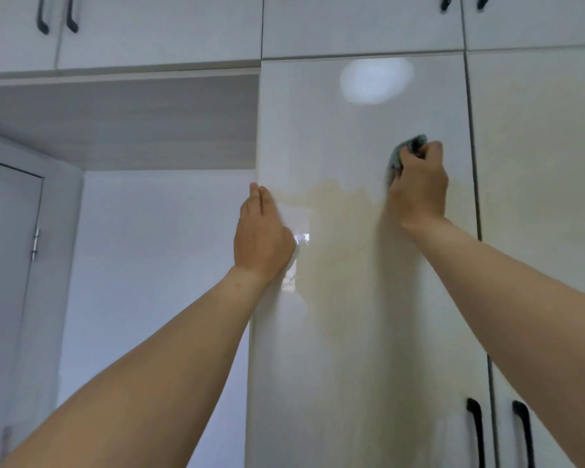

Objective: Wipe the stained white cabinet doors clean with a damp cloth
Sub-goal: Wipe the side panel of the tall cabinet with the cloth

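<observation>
— Cloth (pixel 406 153) first: where is it?

— Bunched up in the right hand (pixel 418 188), grey-green, pressed against the tall cabinet door (pixel 358 332), toward its right side and fairly high up. The fingers are curled round it, knuckles out.

— And the left hand (pixel 263 231)?

— Flat against the same door, right at its left edge. Fingers straight and together, pointing up, holding nothing.

— How does the door look?

— Glossy white, with a yellowish stain (pixel 338 211) spreading between the two hands and running down the panel. A round patch of light (pixel 376 80) reflects near the top.

— What else is around?

— A second tall door (pixel 537 163) just to the right, yellowish too. Black handles (pixel 476 430) low down on both tall doors, and more on the upper cabinets (pixel 149 28). On the left there is an open recess under those cabinets, and a room door with a metal hinge (pixel 35 243).
</observation>
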